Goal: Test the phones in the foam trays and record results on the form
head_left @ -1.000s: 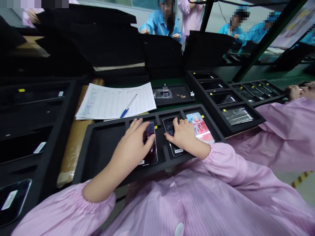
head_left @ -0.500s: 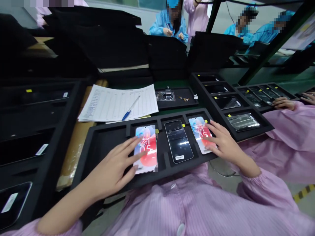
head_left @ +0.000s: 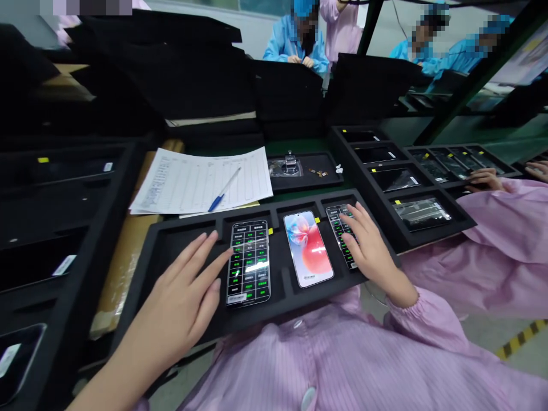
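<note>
**Left hand [head_left: 180,302] and right hand [head_left: 372,251] open on the tray [head_left: 257,317]**

On the head camera I have both hands open, with neither closed around anything. The left hand sits at the tray's near side with its fingers spread wide, the index fingertip [head_left: 229,253] at the long edge of the left phone [head_left: 248,262], whose screen shows a black-and-green grid. The right hand is spread more narrowly, its fingers lying across the right phone [head_left: 340,234], which shows a similar grid and is partly covered. Between them, in the tray's middle slot, the middle phone [head_left: 308,248] lies untouched, showing a pink-and-blue wallpaper.

Beyond the tray lie a printed sheet [head_left: 201,180] with a blue pen [head_left: 225,189] on it, and a small tray [head_left: 299,184] holding a metal fixture and tiny parts. Right of the tray sits a side tray [head_left: 428,238] with dark phones in its slots, and past it are a co-worker's hands [head_left: 483,180] below a pink sleeve. Left of the tray, a left tray [head_left: 128,188] holds more dark phones. Far beyond the tray stand people in blue coats [head_left: 282,48].
</note>
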The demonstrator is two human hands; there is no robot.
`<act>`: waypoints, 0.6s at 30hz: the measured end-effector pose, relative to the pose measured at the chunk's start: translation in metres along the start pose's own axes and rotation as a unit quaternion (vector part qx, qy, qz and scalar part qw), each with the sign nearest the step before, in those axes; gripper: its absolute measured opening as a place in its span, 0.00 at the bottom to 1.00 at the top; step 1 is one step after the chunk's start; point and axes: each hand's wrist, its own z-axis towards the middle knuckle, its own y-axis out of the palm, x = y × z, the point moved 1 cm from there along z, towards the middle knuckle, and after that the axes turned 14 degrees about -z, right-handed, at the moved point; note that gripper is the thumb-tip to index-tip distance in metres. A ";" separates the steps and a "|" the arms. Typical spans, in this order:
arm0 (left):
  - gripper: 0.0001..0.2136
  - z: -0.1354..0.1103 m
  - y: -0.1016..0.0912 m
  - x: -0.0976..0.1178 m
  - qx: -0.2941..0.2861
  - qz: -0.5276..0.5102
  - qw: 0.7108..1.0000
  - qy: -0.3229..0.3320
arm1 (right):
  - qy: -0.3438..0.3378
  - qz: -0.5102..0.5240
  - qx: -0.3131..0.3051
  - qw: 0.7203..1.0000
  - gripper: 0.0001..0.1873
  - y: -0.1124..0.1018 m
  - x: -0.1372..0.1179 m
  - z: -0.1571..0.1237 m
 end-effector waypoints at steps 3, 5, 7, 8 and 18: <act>0.22 -0.003 0.002 -0.006 0.015 -0.015 1.000 -0.016 | 0.055 0.020 0.053 0.997 0.22 -0.004 0.014 -0.003; 0.23 -0.003 0.005 -0.009 0.026 -0.023 0.999 -0.037 | 0.083 0.017 0.058 0.995 0.23 -0.006 0.021 -0.005; 0.23 -0.003 0.010 -0.010 0.035 -0.038 0.996 -0.069 | 0.093 0.012 0.040 0.995 0.25 -0.006 0.026 -0.004; 0.23 -0.002 0.012 -0.010 0.042 -0.047 0.994 -0.087 | 0.091 0.010 0.027 0.995 0.27 -0.005 0.028 -0.003; 0.25 0.017 0.024 0.010 0.063 -0.054 0.983 -0.162 | 0.080 -0.024 0.016 0.996 0.24 -0.003 0.023 0.006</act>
